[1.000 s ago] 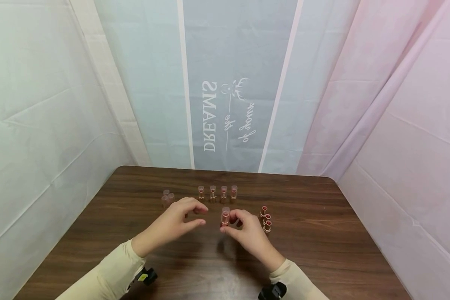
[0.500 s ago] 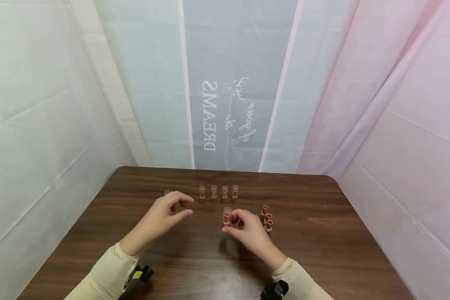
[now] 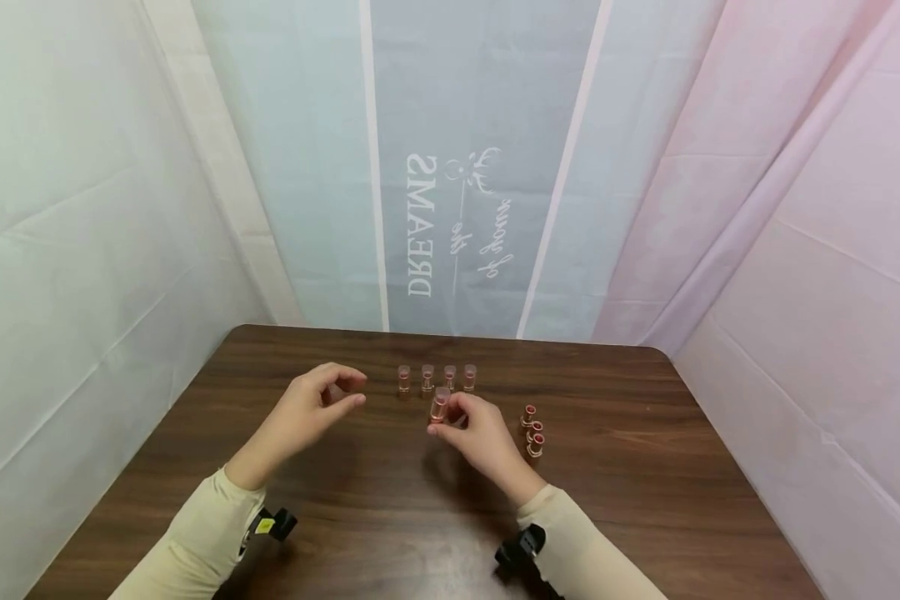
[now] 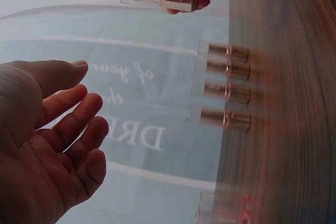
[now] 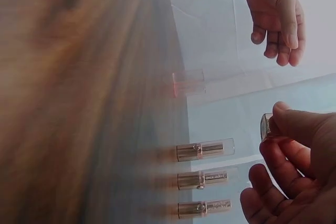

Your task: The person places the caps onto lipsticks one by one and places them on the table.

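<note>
My right hand (image 3: 487,437) pinches a lipstick (image 3: 439,405) by its gold base between thumb and fingers. This lipstick stands upright above the table, with a clear cap over its tube. Just beyond it, several capped lipsticks (image 3: 404,380) stand in a row. To the left, my left hand (image 3: 300,417) hovers with loosely bent fingers and nothing in them. Clear caps (image 4: 220,208) show at the bottom of the left wrist view; in the head view my left hand hides them. Three lipsticks without caps (image 3: 536,444) are grouped right of my right hand.
The dark wooden table (image 3: 630,500) extends round both hands. A printed cloth (image 3: 480,100) hangs behind its far edge, with pale cloth walls (image 3: 90,217) on either side.
My left hand has drawn away to the left, over the clear caps. My right hand has carried the lipstick slightly forward and left, closer to the row.
</note>
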Motion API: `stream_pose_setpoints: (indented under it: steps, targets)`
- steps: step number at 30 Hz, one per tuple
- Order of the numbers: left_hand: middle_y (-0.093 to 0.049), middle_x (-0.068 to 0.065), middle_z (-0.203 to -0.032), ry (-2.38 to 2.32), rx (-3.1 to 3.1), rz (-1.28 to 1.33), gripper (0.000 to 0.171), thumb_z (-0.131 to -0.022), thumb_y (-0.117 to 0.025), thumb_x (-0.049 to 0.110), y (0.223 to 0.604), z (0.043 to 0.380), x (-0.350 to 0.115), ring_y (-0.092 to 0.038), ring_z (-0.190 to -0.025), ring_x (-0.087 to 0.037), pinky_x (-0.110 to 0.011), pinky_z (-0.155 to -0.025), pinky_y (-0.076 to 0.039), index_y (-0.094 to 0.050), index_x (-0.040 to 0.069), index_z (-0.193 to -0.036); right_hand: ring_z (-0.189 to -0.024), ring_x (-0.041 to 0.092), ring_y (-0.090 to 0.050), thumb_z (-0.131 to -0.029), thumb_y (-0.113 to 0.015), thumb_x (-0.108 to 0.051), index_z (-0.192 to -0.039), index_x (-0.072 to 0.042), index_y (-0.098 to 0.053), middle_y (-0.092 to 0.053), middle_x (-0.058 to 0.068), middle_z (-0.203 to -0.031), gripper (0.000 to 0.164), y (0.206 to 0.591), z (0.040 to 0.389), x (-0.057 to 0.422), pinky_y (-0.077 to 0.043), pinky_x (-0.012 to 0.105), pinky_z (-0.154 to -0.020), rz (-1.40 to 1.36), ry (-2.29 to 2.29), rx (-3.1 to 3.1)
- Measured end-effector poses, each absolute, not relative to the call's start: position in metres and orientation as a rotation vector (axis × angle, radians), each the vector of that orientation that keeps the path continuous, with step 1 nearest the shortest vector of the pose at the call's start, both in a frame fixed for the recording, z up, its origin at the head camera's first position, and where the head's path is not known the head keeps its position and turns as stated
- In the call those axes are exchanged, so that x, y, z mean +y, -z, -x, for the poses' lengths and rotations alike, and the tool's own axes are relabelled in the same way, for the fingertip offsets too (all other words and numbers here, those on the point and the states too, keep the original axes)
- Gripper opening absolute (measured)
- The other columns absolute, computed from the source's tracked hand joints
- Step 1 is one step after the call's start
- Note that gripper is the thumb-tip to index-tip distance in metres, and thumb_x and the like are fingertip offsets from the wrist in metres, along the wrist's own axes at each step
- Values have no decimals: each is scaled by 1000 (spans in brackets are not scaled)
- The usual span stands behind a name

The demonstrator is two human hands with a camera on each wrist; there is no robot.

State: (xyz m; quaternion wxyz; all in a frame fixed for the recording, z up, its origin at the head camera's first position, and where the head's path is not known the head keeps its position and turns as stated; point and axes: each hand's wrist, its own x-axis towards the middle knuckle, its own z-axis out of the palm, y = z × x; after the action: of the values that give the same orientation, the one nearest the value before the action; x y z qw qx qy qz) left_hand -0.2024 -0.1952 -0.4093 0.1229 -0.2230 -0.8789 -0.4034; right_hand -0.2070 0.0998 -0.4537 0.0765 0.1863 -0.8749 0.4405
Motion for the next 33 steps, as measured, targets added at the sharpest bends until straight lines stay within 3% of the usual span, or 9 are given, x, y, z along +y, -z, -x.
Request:
stream_pose_setpoints:
  steps: [8, 17, 27, 33]
  targets:
    - [-70, 3, -103, 1207, -2562, 573, 22, -96, -74, 24, 410, 213, -211, -62, -78, -13, -27, -65, -51, -71, 18, -117, -75, 6, -62, -85, -86, -30, -89, -21, -67, -68, -10, -82, 21, 459, 237, 67, -53, 28, -70, -521, -1258, -2703]
    - [-70, -3, -107, 1230, -2574, 492, 25, -97, -74, 24, 409, 221, -227, -62, -82, -19, -27, -68, -51, -69, 14, -119, -76, 10, -63, -85, -86, -27, -91, -18, -69, -71, -6, -85, 20, 472, 256, 37, -53, 33, -71, -426, -1131, -2791]
    - [-71, -7, -106, 1212, -2596, 399, 28, -97, -73, 24, 420, 234, -241, -65, -86, -20, -28, -73, -54, -68, 8, -120, -76, 12, -64, -83, -87, -27, -92, -17, -71, -70, -5, -85, 21, 483, 261, 23, -54, 36, -73, -309, -1033, -2897]
    - [-70, -7, -109, 1242, -2651, 290, 25, -99, -71, 24, 436, 240, -245, -65, -92, -22, -35, -77, -54, -68, 10, -120, -72, 11, -60, -82, -88, -25, -88, -18, -70, -68, -7, -80, 21, 488, 260, 20, -52, 34, -70, -279, -1035, -2894]
